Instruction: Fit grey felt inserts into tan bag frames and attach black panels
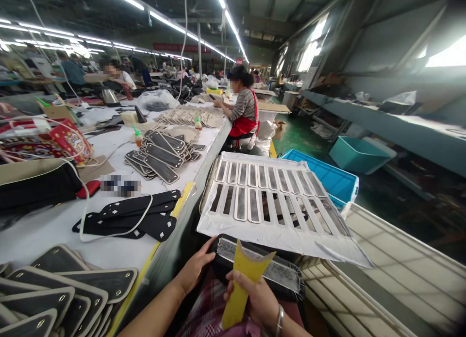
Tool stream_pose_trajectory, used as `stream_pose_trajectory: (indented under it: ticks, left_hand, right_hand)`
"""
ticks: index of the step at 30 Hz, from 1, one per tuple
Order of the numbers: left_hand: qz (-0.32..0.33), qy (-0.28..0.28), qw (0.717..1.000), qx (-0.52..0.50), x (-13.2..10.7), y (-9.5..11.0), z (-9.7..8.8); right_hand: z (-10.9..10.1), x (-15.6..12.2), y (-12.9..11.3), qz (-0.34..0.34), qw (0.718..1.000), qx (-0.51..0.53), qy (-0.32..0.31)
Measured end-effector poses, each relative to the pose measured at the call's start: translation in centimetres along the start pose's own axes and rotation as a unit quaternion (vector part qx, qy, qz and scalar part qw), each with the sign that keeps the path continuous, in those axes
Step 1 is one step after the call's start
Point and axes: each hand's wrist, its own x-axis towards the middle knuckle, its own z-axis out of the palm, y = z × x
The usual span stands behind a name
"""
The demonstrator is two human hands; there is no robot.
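A long black piece [218, 264] with rounded ends and a grey fuzzy strip along its top lies across my lap. My left hand [194, 269] grips its left end, thumb on the near side. My right hand [253, 295] is closed around a flat yellow strip [247, 264] with a curved notch at its upper end. The strip stands upright in front of the black piece and hides part of it; whether they touch, I cannot tell. Just beyond is a white slotted frame [233, 230] with grey panels [240, 204] in some slots.
On the table at left lie stacked grey panels with pale edges [73, 293], black straps [127, 213] and another panel pile [163, 155]. A blue bin [324, 174] and a cream crate [393, 278] stand at right. A co-worker in a red apron [245, 113] sits farther along.
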Motion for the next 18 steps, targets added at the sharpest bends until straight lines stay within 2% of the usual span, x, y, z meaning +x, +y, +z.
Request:
stream_pose_trajectory:
  ticks: [2,4,6,9,12,14,16,18]
  left_hand:
    - [0.004,-0.037,0.997,0.067,0.1,-0.3,-1.5]
    - [-0.001,-0.042,0.984,0.172,0.3,-0.6,-2.9]
    - [0.000,-0.043,0.960,0.275,0.9,-0.6,-3.6]
    - [0.038,-0.079,0.921,0.380,2.8,0.4,-3.3]
    - [0.043,-0.109,0.886,0.448,4.8,2.0,-2.2]
    - [0.032,-0.120,0.877,0.464,5.5,2.9,-1.7]
    - [0.004,-0.135,0.893,0.429,5.2,3.2,-1.9]
    - [-0.046,-0.145,0.927,0.343,4.3,3.1,-2.2]
  right_hand:
    - [-1.3,-0.6,-1.6,-0.034,0.998,0.007,0.058]
    - [-2.9,-0.9,-3.4,-0.080,0.992,-0.032,0.094]
    - [-4.3,-0.6,-5.1,-0.114,0.982,-0.119,0.091]
    - [-5.0,0.5,-7.3,-0.121,0.958,-0.252,0.058]
    - [-3.7,1.8,-8.9,-0.109,0.951,-0.288,0.017]
    - [-2.3,2.8,-9.6,-0.126,0.954,-0.273,-0.012]
    - [-0.7,3.9,-10.1,-0.165,0.955,-0.243,-0.038]
    - [0.9,5.2,-10.2,-0.204,0.956,-0.202,-0.056]
